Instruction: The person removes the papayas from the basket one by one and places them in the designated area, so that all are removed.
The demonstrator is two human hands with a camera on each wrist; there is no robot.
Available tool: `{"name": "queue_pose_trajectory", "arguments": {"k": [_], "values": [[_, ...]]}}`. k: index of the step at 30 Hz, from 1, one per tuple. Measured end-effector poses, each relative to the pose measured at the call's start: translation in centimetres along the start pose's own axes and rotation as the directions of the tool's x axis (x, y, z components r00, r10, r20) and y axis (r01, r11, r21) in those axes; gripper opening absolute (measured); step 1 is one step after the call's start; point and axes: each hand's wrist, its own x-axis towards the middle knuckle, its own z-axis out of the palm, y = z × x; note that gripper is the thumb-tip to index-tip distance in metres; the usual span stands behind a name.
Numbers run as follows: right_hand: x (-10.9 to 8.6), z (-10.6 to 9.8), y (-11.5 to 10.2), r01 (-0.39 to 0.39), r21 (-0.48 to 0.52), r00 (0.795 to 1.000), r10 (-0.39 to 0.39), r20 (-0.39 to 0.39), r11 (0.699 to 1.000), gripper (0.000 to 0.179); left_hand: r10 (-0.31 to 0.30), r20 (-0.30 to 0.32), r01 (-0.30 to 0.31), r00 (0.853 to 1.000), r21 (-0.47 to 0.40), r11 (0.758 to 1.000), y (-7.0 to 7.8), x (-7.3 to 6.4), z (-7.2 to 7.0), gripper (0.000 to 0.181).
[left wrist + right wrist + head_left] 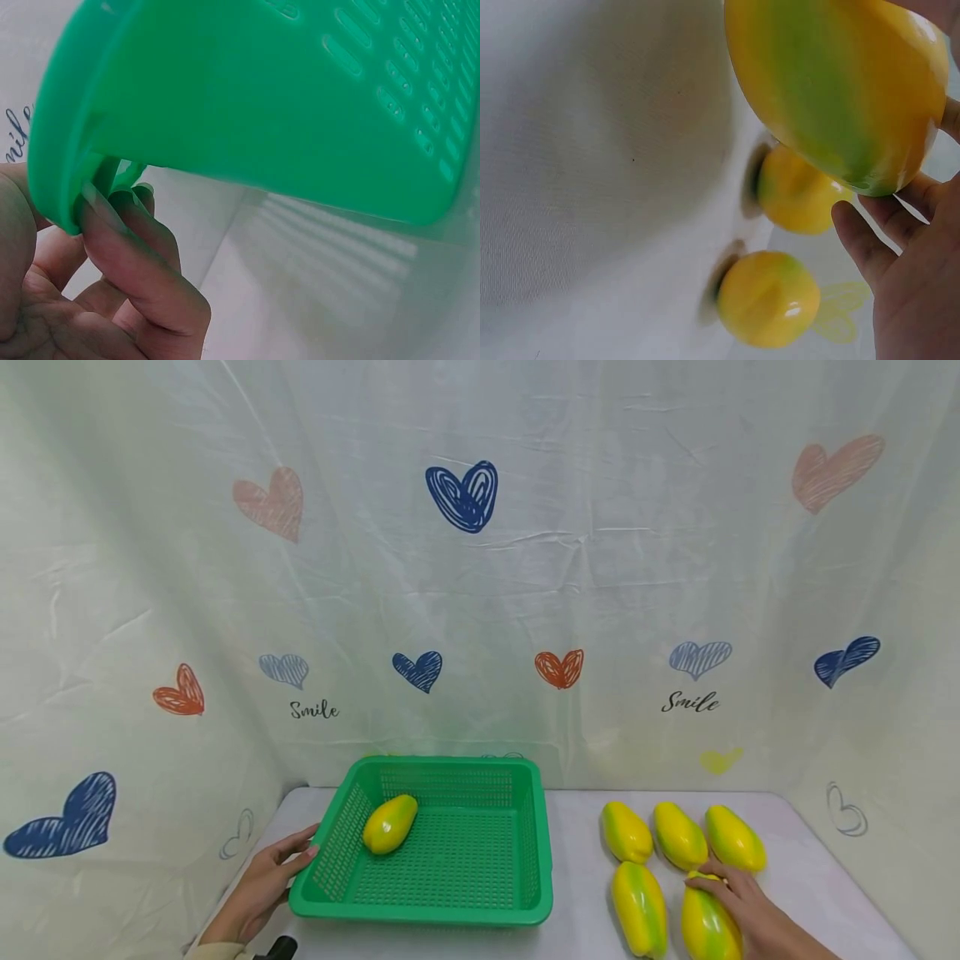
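Observation:
My left hand (262, 881) grips the left rim of a green plastic basket (420, 913). In the left wrist view, the curled fingers (146, 262) reach under the basket's lip, with the thumb on the other side. One yellow-green papaya (391, 824) lies inside the basket, toward its left. On the right, my right hand (742, 897) holds the nearest right papaya (707, 922) by its upper end. The right wrist view shows this papaya (832, 82) large, its green stripe facing the camera and the fingers (866, 240) around its end.
Several other papayas stand in two rows on the white table (577, 860): a back row with a papaya (679, 835) in its middle, and a front left papaya (640, 908). A heart-patterned curtain (480, 593) encloses the table. A black object (279, 947) shows at the bottom edge.

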Motion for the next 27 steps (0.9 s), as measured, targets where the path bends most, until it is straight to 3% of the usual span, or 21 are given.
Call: {"name": "queue_pose_trajectory", "arguments": {"k": [9,19,23,25,27], "values": [[-0.4,1.4,1.2,0.111,-0.036,0.992,-0.113,-0.047,0.993,0.087,0.001,0.011,-0.001,1.0,0.005,1.0,0.1,0.1,0.0,0.067],[-0.6,1.2,0.7,0.055,-0.036,0.998,-0.055,0.0,0.998,0.088,0.014,0.009,-0.014,1.0,0.006,1.0,0.1,0.0,0.1,0.064],[-0.5,0.6,0.4,-0.04,-0.003,0.988,0.04,0.152,0.999,0.089,0.004,0.006,-0.004,1.0,0.011,1.0,0.2,0.0,0.1,0.064],[-0.3,0.2,0.2,-0.119,0.054,0.961,0.102,0.256,0.991,0.091,0.001,0.008,-0.001,1.0,0.013,1.0,0.2,-0.1,0.1,0.064],[-0.5,-0.1,0.0,-0.213,0.125,0.922,0.157,0.354,0.969,0.09,0.0,0.01,0.0,1.0,0.012,1.0,0.2,-0.2,0.1,0.064]]}}
